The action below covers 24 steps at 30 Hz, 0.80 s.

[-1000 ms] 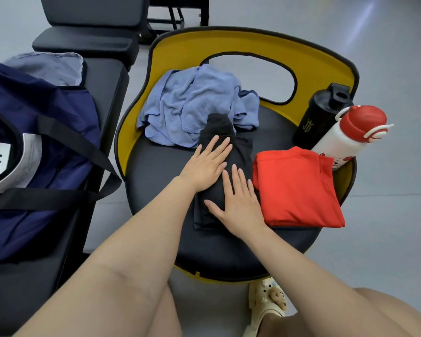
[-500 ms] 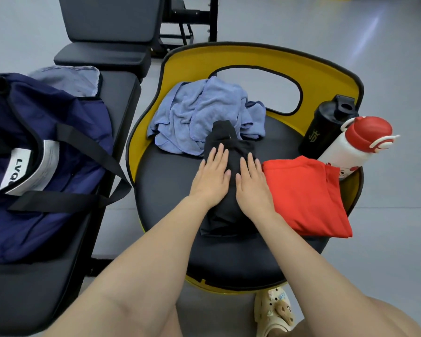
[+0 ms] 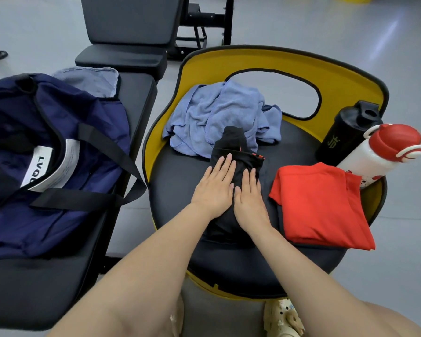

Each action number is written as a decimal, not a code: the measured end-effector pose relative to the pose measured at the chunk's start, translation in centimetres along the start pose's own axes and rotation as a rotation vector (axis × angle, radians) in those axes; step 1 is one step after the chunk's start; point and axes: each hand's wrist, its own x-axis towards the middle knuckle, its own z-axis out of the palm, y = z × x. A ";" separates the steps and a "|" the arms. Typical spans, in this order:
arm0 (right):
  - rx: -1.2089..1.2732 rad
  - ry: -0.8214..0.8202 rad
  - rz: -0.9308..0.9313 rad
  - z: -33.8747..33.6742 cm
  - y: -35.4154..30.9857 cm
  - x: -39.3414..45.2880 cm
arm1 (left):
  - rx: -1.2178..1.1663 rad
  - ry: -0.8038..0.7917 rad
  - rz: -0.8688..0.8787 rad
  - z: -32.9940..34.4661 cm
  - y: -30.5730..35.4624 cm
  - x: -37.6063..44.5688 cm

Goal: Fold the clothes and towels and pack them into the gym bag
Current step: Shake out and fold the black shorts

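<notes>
A black garment (image 3: 238,152) lies folded lengthwise on the black seat of a yellow-backed chair (image 3: 180,181). My left hand (image 3: 214,188) and my right hand (image 3: 249,198) lie side by side on it, fingers straight, pressing it flat. Behind it sits a crumpled blue towel (image 3: 216,113). A folded red garment (image 3: 321,205) lies to the right of my hands. The navy gym bag (image 3: 54,154) stands open on the black bench at the left.
A black shaker bottle (image 3: 345,132) and a white bottle with a red cap (image 3: 384,152) stand at the chair's right edge. A grey-blue cloth (image 3: 88,80) lies behind the bag on the bench (image 3: 136,98). Gym equipment stands farther back. My sandalled foot (image 3: 284,317) is below the chair.
My right hand has slid forward on the black garment and come level with my left hand; both now press it side by side.
</notes>
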 end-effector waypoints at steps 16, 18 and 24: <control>-0.093 0.011 -0.224 3.8 -6.0 -1.3 | -0.021 0.006 -0.131 -1.1 -5.7 -5.2; -0.110 -0.033 -0.228 4.2 -6.9 -0.8 | -0.019 0.016 -0.164 -1.2 -6.8 -5.4; -0.036 -0.115 -0.248 4.6 -9.5 0.8 | -0.003 0.051 -0.222 -1.6 -9.9 -5.5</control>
